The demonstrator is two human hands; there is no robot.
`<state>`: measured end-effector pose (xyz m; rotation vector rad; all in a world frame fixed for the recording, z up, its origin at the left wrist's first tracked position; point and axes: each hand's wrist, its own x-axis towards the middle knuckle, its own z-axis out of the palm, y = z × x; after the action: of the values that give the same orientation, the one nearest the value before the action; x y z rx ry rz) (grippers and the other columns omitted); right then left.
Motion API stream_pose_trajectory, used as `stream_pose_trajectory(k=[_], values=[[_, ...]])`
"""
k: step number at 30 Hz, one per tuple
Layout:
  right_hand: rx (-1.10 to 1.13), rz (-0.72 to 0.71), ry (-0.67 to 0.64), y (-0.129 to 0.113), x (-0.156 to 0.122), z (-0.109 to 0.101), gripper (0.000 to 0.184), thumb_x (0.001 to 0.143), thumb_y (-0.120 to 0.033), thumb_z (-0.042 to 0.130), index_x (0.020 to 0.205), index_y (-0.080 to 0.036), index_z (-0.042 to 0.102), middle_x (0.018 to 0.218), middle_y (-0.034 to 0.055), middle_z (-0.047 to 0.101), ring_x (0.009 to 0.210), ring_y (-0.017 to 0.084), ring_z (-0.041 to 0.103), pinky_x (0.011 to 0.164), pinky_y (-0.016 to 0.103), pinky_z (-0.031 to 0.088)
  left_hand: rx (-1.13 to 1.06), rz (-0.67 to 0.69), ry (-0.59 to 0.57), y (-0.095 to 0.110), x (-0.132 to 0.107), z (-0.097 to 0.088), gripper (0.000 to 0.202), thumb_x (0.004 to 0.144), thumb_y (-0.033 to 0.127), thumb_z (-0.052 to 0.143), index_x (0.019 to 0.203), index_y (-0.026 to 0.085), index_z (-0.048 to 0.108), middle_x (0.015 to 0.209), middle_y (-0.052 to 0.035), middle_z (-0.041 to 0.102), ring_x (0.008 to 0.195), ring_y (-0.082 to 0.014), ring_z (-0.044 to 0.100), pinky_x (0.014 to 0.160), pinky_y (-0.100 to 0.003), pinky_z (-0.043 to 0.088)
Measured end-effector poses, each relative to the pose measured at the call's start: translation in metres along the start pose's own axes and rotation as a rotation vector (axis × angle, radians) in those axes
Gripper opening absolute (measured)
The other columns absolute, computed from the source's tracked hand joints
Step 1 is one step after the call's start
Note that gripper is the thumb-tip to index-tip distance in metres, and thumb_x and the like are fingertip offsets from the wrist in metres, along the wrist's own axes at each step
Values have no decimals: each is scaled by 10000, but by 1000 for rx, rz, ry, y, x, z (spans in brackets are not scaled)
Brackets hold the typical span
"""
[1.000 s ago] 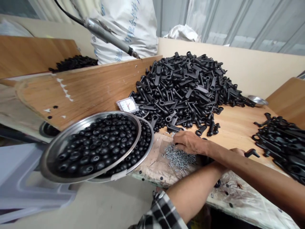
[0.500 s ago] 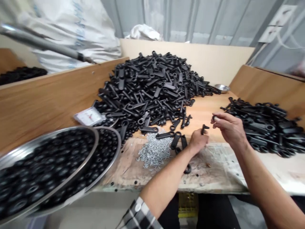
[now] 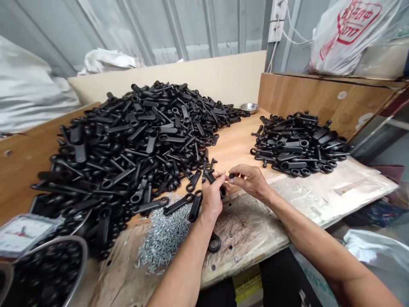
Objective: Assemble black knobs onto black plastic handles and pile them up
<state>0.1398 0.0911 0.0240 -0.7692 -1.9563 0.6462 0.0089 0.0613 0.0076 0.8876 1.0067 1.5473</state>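
My left hand (image 3: 212, 197) is closed around a black plastic handle piece (image 3: 210, 176) over the middle of the wooden table (image 3: 236, 145). My right hand (image 3: 251, 180) pinches a small black part (image 3: 231, 175) right beside that handle, fingertips almost touching the left hand. A big heap of the same black handles (image 3: 134, 136) lies to the left. A smaller pile of black handles (image 3: 298, 143) lies to the right. A spread of small silver screws (image 3: 164, 234) lies just left of my left forearm.
A steel bowl of black round knobs (image 3: 47, 273) sits at the lower left, with a small dial scale (image 3: 21, 232) above it. A little steel dish (image 3: 249, 107) stands at the back. Wooden boards wall the table. A plastic bag (image 3: 345, 30) hangs at the upper right.
The view has swung to the right, so the bowls have slid to the lower left. My right hand left the screws and both hands came together at a handle piece.
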Motion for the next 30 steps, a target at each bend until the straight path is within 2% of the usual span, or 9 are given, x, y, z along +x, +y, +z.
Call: stream_pose_trajectory(k=[3, 6, 12, 15, 20, 25, 27, 30], values=[[-74, -18, -39, 0, -1, 2, 114, 772, -218, 556, 830, -172, 642, 704, 14, 599, 651, 123, 522, 612, 219, 378, 77, 14, -22, -2, -2, -1, 156, 663, 262, 580, 748, 134, 551, 493, 39, 503, 410, -86, 456, 374, -180, 313], [-118, -16, -23, -1, -2, 4, 110, 772, -212, 542, 804, -165, 637, 698, 18, 596, 641, 126, 519, 603, 222, 371, 178, 36, -13, -5, -3, 0, 89, 637, 205, 547, 684, 130, 550, 476, 38, 498, 402, -78, 432, 387, -180, 314], [8, 32, 38, 2, -2, 5, 93, 730, -226, 593, 794, -170, 631, 686, 2, 590, 641, 125, 521, 598, 216, 376, 444, 39, -14, -9, -6, 1, 113, 661, 230, 516, 681, 127, 558, 514, 35, 516, 407, -71, 415, 407, -187, 320], [38, 59, 34, 3, -2, 5, 99, 712, -245, 613, 774, -170, 630, 680, -6, 580, 622, 117, 507, 599, 214, 372, 508, 49, -26, -13, -5, -2, 117, 678, 246, 522, 679, 134, 553, 523, 38, 515, 432, -75, 432, 441, -187, 343], [166, 122, -3, 3, -3, 5, 118, 737, -274, 581, 765, -162, 609, 639, -27, 534, 598, 98, 470, 564, 203, 356, 513, 56, -54, -18, -2, -7, 155, 689, 276, 529, 618, 139, 517, 509, 42, 493, 434, -70, 419, 447, -188, 343], [332, 160, -58, -1, -5, 4, 187, 762, -327, 555, 809, -155, 613, 659, -13, 552, 592, 104, 497, 545, 204, 384, 437, 13, -47, -13, -6, -1, 177, 668, 284, 545, 582, 139, 492, 455, 44, 459, 390, -68, 381, 385, -190, 288], [277, 158, -40, -3, -5, 5, 190, 769, -334, 548, 807, -160, 612, 633, -14, 548, 568, 104, 497, 528, 200, 381, 352, -34, -70, -12, -10, 2, 181, 656, 276, 540, 554, 141, 476, 433, 40, 449, 363, -70, 365, 358, -196, 260], [8, 67, -7, -2, -7, 7, 165, 794, -305, 518, 750, -175, 608, 590, -21, 531, 540, 97, 480, 525, 199, 355, 245, -106, -141, -12, -14, 5, 196, 641, 244, 517, 487, 140, 455, 396, 30, 426, 333, -71, 347, 342, -205, 236]])
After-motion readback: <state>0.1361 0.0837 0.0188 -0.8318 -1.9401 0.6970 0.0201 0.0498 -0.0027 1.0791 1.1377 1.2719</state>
